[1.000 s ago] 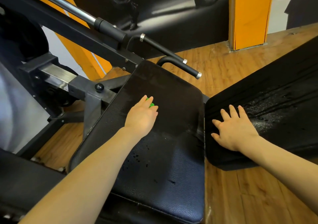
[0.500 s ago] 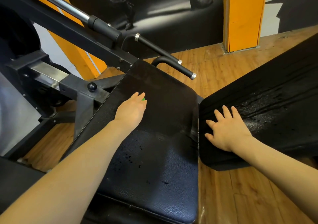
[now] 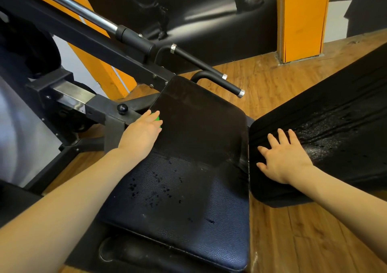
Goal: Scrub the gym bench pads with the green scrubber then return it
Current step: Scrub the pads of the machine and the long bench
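Head view: left hand [image 3: 142,134] lies palm-down over the green scrubber [image 3: 157,118], fingers covering it, pressing it to the seat pad [image 3: 188,168] at its upper-left edge, likely to bear down while scrubbing. Well to its right, the right hand [image 3: 284,159] rests flat, fingers spread, bracing on the wet back pad [image 3: 335,126].

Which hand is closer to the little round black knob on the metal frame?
The left hand. It presses the green scrubber at the seat pad's left edge, just right of the knob. The right hand rests flat on the back pad, far across.
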A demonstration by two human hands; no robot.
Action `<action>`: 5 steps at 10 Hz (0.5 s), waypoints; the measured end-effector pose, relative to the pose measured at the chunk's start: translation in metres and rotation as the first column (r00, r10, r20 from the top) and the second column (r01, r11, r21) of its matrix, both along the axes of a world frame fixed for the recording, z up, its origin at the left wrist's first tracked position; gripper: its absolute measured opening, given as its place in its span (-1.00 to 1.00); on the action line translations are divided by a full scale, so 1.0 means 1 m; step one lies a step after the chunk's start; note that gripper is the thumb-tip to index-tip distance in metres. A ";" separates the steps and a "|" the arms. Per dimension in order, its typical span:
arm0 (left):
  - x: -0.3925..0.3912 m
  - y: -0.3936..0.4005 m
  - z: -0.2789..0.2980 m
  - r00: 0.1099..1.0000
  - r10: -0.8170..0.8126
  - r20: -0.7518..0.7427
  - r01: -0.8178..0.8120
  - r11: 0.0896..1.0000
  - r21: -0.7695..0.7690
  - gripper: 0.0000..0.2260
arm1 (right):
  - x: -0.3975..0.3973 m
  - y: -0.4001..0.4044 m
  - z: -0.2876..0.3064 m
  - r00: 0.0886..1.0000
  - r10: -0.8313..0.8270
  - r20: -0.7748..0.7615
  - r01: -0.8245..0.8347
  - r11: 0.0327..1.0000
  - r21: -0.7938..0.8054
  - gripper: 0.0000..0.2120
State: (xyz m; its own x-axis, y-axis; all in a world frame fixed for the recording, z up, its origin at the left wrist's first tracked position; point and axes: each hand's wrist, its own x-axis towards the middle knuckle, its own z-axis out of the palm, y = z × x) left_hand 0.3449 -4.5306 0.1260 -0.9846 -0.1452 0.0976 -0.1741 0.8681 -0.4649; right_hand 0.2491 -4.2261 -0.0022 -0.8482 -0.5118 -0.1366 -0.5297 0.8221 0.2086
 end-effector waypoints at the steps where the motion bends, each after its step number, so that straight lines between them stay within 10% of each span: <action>1: -0.010 -0.006 -0.006 0.999 -0.013 -0.051 0.008 0.996 -0.093 -0.62 | 0.000 0.000 0.000 1.000 0.000 -0.005 0.000 1.000 -0.003 -0.39; 5: -0.037 -0.014 -0.008 0.995 0.047 -0.085 -0.031 0.983 0.181 -0.62 | 0.000 0.001 -0.001 1.000 0.005 -0.009 -0.005 1.000 -0.021 -0.39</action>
State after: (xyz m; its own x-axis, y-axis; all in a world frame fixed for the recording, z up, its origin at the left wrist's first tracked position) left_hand 0.3080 -4.5445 0.1181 -0.9665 -0.2060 0.1533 -0.2427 0.9276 -0.2838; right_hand 0.2490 -4.2254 -0.0033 -0.8465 -0.5190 -0.1186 -0.5324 0.8235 0.1961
